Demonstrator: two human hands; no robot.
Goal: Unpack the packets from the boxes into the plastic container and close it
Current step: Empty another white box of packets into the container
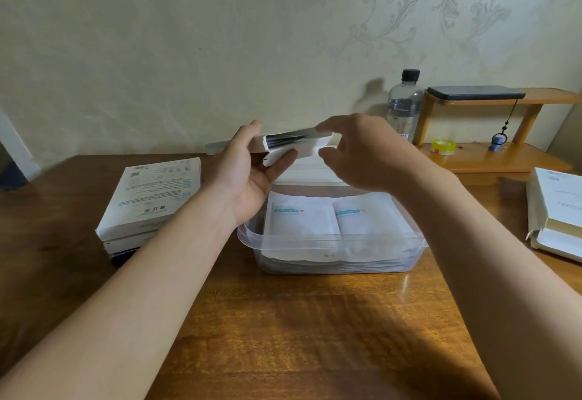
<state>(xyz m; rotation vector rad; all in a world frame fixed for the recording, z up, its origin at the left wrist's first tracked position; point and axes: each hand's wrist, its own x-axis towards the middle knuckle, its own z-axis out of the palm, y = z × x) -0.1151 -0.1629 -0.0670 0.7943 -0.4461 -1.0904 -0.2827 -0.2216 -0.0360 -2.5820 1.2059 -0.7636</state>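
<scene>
The left hand grips a white box from its left end, thumb on top and fingers curled beneath, and holds it in the air above the far side of the plastic container. The box lies almost level, its torn open end turned to the right, with dark edges of the contents showing inside. The right hand is at that open end: the forefinger touches the upper flap and the thumb sits just below the lower edge, the two parted around the opening; whether they pinch the cardboard cannot be told.

The container stands open on the wooden table, in front of the person. White packets with teal labels lie flat in it, two side by side on top of a stack. To its left, just beside it, more boxes are piled, printed side up. At the right edge of the table lies a stack of papers. Behind, by the wall, stands a clear bottle with a black cap, next to a small wooden shelf that bears a phone on top and a roll of tape below
</scene>
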